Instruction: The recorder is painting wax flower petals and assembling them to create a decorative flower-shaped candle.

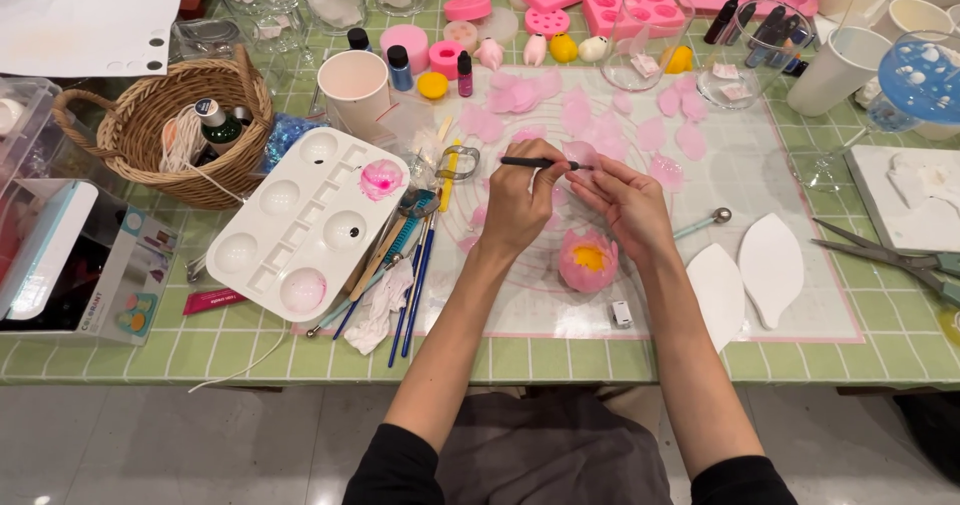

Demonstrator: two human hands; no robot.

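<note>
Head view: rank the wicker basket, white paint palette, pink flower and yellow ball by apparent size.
1. Wicker basket and white paint palette: look alike, not ranked.
2. Pink flower.
3. Yellow ball.

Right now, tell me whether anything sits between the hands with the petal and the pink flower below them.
Nothing visible does. The left hand holds a dark tool to the pale petal pinched by the right hand; the pink flower lies just below the right hand on bare mat.

Both hands [570, 190] meet, fingers pinched, forearms converging.
</note>
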